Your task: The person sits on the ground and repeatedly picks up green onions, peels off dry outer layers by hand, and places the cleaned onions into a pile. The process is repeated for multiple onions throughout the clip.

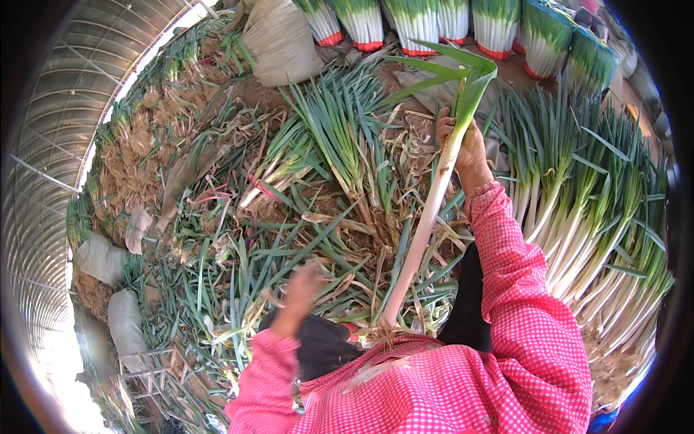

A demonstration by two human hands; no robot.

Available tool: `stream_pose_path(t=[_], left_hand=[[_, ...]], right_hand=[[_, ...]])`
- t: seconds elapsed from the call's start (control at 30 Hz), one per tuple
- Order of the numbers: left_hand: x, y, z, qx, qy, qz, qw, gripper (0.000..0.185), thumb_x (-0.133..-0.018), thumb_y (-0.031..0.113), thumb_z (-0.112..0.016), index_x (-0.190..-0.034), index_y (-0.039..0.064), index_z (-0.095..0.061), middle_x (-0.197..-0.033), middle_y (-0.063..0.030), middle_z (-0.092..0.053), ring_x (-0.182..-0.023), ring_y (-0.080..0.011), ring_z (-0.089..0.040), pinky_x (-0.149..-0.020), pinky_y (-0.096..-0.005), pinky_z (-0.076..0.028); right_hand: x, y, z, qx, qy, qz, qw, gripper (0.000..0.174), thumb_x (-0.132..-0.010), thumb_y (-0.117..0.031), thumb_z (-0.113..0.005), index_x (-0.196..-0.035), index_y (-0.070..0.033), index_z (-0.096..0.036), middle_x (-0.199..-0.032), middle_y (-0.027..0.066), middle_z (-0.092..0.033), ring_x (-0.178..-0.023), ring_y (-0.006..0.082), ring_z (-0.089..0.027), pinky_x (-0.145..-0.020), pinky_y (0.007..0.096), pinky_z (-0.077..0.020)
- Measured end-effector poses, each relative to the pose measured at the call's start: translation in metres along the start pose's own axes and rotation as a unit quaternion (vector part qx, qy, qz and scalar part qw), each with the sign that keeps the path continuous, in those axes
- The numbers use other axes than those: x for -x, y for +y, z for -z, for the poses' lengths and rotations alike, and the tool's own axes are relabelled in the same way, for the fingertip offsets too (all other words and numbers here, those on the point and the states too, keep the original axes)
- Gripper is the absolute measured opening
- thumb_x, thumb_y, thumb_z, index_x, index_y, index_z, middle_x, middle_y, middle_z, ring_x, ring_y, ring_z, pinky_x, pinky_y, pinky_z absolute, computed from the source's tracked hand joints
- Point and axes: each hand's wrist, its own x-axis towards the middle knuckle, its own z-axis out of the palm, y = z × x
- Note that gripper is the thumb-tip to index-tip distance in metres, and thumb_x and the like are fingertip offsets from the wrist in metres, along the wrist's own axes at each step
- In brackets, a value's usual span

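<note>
My right hand (465, 142) is closed around the upper stalk of a large green onion (425, 230). Its green leaves bend over above my fingers, and its root end points down to my lap. My left hand (304, 287) is blurred above the litter of leaves at my left knee; whether it holds anything cannot be made out. Unstripped green onions (339, 135) lie in a heap before me. At my right stretches a long row of green onions with white stalks (558, 217), their leaves pointing away from me.
Bundles of green onions with red-wrapped ends (412, 27) stand along the far side, near a full woven sack (279, 43). Cut and torn leaves (179, 293) cover the ground at left. A metal frame (152, 374) stands at lower left, beside pale sacks (126, 325).
</note>
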Motion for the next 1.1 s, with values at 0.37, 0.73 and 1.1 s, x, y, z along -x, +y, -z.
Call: stream_pose_path(t=[0.37,0.73,1.1], left_hand=[[-0.036,0.108,-0.146,0.112,0.018,-0.085,0.99,0.056,-0.094,0.053,-0.046,-0.092,-0.002,-0.058,-0.062,-0.0075,-0.057,-0.057,-0.0182,-0.056,-0.054,-0.0322,-0.044],[-0.001,0.104,-0.126,0.355,0.026,-0.007,0.935,0.042,-0.097,0.042,-0.047,-0.091,0.002,-0.059,-0.065,-0.0008,-0.057,-0.055,-0.0075,-0.053,-0.048,-0.0226,-0.042],[0.025,0.1,-0.128,0.169,0.099,-0.05,0.979,0.035,-0.096,0.031,-0.053,-0.1,-0.002,-0.063,-0.067,-0.0077,-0.059,-0.056,-0.0112,-0.054,-0.051,-0.0271,-0.043]], right_hand=[[-0.001,0.064,0.023,0.494,0.368,0.077,0.784,0.035,-0.093,-0.039,-0.055,-0.103,-0.006,-0.056,-0.079,0.0067,-0.058,-0.067,0.019,-0.056,-0.057,0.0372,-0.0472],[-0.001,0.097,0.044,0.33,0.285,0.029,0.9,0.028,-0.1,-0.034,-0.039,-0.109,-0.009,-0.043,-0.087,0.0114,-0.06,-0.059,0.0159,-0.051,-0.05,0.0309,-0.0459],[0.003,0.094,0.037,0.327,0.289,0.022,0.9,0.04,-0.099,-0.044,-0.036,-0.103,-0.007,-0.049,-0.074,0.0054,-0.056,-0.054,0.0145,-0.048,-0.049,0.0297,-0.0433]])
